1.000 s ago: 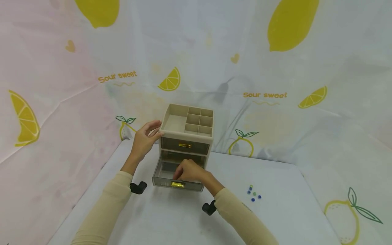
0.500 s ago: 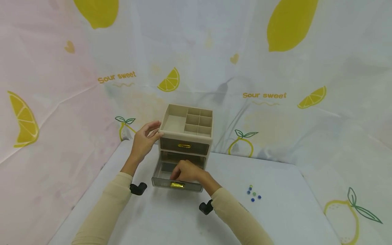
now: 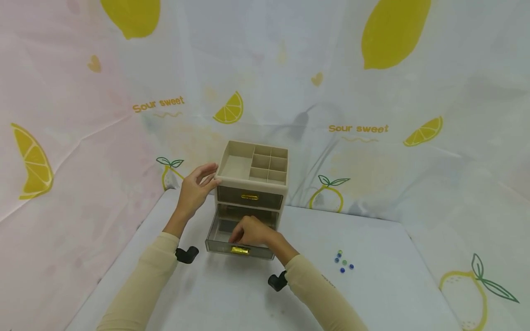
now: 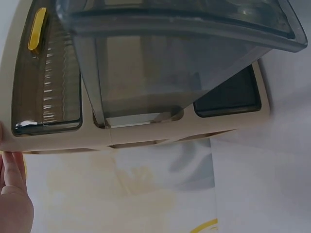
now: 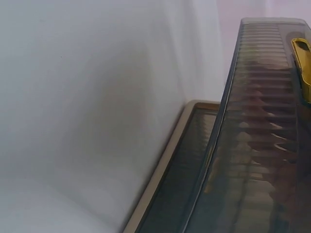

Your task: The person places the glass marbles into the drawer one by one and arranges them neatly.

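Note:
A beige desktop drawer organizer (image 3: pixel 251 183) stands on the white table in the head view, its middle drawer (image 3: pixel 241 250) pulled out. My left hand (image 3: pixel 194 191) rests against the organizer's upper left side, fingers nearly straight and thumb at the front corner; its fingers (image 4: pixel 13 174) show at the lower left of the left wrist view. My right hand (image 3: pixel 253 231) reaches down into the pulled-out drawer, fingers bent and pointing at its floor. I cannot tell whether they hold anything. The smoky see-through drawer front (image 5: pixel 257 126) blurs that hand in the right wrist view.
Several small blue and green marbles (image 3: pixel 343 262) lie on the table (image 3: pixel 372 294) to the right. The organizer's top has open compartments (image 3: pixel 269 163); its upper drawer (image 3: pixel 250 196) is closed. A lemon-print cloth (image 3: pixel 269 59) hangs behind.
My right hand has shifted slightly to the left inside the drawer, its forearm following. The left hand, the organizer and the marbles stay as they were.

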Tool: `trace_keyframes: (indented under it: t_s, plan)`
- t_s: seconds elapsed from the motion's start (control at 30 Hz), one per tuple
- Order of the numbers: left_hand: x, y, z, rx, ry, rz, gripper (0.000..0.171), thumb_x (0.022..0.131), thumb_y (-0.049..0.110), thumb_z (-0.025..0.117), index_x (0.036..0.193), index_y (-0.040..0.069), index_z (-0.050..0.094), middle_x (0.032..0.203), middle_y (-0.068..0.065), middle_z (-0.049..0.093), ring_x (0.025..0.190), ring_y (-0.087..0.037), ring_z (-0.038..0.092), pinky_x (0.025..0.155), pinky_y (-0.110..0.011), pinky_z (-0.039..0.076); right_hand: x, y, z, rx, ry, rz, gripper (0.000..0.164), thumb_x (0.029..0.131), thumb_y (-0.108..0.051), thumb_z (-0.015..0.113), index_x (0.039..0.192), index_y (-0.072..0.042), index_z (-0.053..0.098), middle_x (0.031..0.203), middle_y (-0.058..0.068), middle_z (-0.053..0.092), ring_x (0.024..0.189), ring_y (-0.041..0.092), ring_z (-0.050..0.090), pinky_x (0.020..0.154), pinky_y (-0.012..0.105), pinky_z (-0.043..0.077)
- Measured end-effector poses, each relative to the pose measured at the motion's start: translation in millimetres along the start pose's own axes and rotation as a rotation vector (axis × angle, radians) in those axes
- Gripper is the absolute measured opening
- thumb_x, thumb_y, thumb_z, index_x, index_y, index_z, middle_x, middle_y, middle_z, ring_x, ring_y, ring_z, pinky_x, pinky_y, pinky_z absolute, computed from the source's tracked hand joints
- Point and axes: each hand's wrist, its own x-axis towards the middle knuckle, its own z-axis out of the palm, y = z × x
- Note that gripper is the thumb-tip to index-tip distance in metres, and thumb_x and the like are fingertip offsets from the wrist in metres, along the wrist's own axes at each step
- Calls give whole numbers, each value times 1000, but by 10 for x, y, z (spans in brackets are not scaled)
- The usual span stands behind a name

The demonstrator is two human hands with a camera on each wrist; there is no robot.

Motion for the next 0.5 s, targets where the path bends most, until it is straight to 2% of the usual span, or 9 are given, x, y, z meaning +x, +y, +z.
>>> trace_keyframes:
  t_s: [0.5]
  plan:
    - [3, 3, 5, 12, 0, 4, 47, 89, -4, 68, 132, -12, 51, 134, -27, 52, 129, -37, 48, 108, -34, 44, -37, 10, -25, 21, 27, -18, 14, 81, 1, 77, 86, -12, 80, 78, -11, 72, 73, -2, 64, 68, 12, 56]
